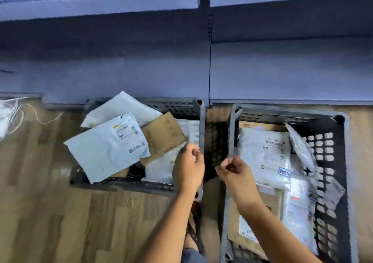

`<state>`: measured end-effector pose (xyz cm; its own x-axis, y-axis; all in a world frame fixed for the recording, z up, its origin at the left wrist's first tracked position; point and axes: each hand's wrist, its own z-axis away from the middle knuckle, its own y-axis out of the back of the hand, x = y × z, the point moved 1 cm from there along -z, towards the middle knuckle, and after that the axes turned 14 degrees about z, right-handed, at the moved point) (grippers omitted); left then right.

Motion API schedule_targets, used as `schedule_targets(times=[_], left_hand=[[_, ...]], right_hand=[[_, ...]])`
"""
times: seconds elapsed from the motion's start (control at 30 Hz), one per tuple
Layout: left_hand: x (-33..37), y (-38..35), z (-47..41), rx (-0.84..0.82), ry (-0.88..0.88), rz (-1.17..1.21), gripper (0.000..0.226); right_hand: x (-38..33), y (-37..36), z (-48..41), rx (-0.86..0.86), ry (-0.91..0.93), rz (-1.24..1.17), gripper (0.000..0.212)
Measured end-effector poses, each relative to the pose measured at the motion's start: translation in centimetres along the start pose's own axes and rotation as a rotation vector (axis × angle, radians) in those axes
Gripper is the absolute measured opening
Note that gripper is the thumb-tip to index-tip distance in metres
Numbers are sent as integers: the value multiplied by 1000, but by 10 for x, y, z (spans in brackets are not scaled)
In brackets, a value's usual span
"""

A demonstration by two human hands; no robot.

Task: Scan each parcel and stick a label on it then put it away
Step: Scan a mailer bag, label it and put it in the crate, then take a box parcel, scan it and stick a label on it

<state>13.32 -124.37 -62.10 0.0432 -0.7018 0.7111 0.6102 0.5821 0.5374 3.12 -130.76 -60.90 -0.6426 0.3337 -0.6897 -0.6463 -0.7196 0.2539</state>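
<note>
**Head view**

1. Left hand [188, 168]: fingers curled inward, thumb close to the forefinger. The frame is too blurred to tell whether anything is pinched. It hovers over the near right corner of item 3.
2. Right hand [237, 175]: thumb and forefinger tips drawn together, other fingers curled under. I cannot tell whether they hold anything. It sits just beside the left hand, apart from it, over the left rim of item 4.
3. Dark grey perforated plastic crate [177, 106], under and left of the left hand. Contents:
   - pale blue-grey plastic mailer bag with a printed label [105, 147], overhanging the crate's left edge, left of the left hand
   - white mailer bag [121, 105], beyond it
   - brown cardboard box [163, 135], tilted, just beyond the left hand's fingers
4. Second dark grey perforated crate [282, 109], under and right of the right hand. Contents:
   - silver-grey poly bag with a barcode label [264, 155], just right of the right hand
   - flat brown cardboard parcel [270, 202], beside the right forearm
5. Wood-plank floor [60, 212], beneath both crates.
6. Blue-grey shelving [121, 77], beyond the hands.
7. White cables [12, 111], far left on the floor.
</note>
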Motion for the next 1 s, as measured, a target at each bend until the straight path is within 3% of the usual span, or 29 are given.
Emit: schedule_targets(times=[0.2, 0.37, 0.47, 0.57, 0.67, 0.8, 0.83, 1.0], left_hand=[[-57, 66, -19, 123, 95, 39, 13], [-101, 81, -52, 131, 200, 63, 18], [-123, 84, -68, 136, 224, 112, 16], [-144, 87, -79, 117, 270, 180, 9], [-165, 92, -87, 110, 293, 215, 9], [-184, 99, -96, 115, 318, 250, 10], [-187, 99, -97, 111, 320, 258, 11], [-186, 105, -95, 109, 310, 262, 12]], right_hand=[[-18, -96, -27, -159, -128, 49, 15], [-11, -160, -74, -270, -424, -221, 41], [5, -191, -106, -242, -558, -364, 53], [20, -219, -131, -173, -643, -455, 47], [32, -250, -148, -148, -638, -556, 40], [40, -270, -166, -65, -581, -545, 79], [42, -272, -170, -35, -581, -525, 80], [38, -264, -171, 9, -575, -377, 52]])
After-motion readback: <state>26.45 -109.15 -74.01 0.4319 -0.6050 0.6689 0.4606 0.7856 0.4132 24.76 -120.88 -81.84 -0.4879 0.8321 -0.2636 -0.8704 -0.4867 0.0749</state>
